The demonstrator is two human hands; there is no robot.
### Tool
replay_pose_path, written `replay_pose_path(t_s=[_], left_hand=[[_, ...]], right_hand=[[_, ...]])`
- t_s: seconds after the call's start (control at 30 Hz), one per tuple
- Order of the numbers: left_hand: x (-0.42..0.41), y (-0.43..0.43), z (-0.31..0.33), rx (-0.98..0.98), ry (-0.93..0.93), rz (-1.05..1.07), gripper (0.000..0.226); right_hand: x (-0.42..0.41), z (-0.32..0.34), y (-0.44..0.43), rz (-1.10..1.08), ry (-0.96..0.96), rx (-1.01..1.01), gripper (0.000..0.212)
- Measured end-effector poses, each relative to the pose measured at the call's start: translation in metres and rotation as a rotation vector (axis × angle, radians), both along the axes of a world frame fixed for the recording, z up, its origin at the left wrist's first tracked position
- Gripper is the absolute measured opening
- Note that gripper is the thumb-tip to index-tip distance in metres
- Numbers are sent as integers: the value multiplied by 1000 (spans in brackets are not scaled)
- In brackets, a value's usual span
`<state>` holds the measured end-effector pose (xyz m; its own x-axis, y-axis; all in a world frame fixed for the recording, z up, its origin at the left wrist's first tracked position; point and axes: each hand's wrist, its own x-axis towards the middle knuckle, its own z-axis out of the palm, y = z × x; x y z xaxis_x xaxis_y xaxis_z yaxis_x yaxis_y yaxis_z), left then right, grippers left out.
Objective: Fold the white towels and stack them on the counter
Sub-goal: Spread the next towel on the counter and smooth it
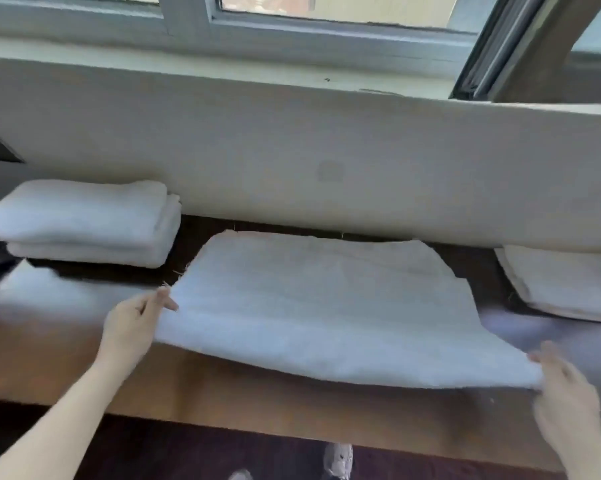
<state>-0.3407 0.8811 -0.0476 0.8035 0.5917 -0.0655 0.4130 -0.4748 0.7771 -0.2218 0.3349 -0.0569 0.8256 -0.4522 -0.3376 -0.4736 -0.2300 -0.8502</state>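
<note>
Lying across the middle of the brown tabletop [222, 393] in the head view, a white towel [326, 306] has its far edge down close to the cream wall [292, 150], while both hands hold its near edge up. The left hand [132, 323] pinches the near-left corner, and its fingers [164, 301] are closed narrowly on the cloth. The right hand [565, 403] grips the near-right corner. That hand is blurred, so only the tops of its curled fingers [548, 353] can be made out against the hem.

At the far left, a stack of folded white towels [84, 223] sits against the wall, apart from the held towel. Another folded towel [569, 282] lies at the far right and is cut off by the picture's edge. A pale patch [32, 292] on the tabletop below the stack is too smeared to tell whether it is cloth or glare.

Along the top, a window frame [195, 15] is only partly in view. A shoe [338, 459] shows below the tabletop's front edge.
</note>
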Motion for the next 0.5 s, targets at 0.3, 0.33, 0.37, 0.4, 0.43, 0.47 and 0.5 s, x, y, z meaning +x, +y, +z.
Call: replay_pose_path(t_s=[0.3, 0.33, 0.37, 0.4, 0.43, 0.47, 0.5], left_hand=[[-47, -9, -88, 58, 247, 109, 33], [-39, -9, -85, 104, 233, 97, 33], [-29, -8, -83, 141, 231, 76, 35], [-18, -9, -82, 181, 244, 54, 37], [-6, -9, -84, 233, 272, 42, 41], [8, -9, -86, 299, 293, 23, 43], [22, -9, -90, 349, 304, -7, 45]], right_hand=[[-46, -62, -10, -172, 142, 36, 73], [-36, -62, -14, -136, 194, -57, 86], [-26, -64, -19, -81, 220, -155, 92], [-15, -63, -21, -25, 259, -241, 90], [-7, -58, -18, 24, 285, -310, 83], [5, -51, -11, 72, 321, -362, 74], [20, -52, -11, 112, 331, -406, 69]])
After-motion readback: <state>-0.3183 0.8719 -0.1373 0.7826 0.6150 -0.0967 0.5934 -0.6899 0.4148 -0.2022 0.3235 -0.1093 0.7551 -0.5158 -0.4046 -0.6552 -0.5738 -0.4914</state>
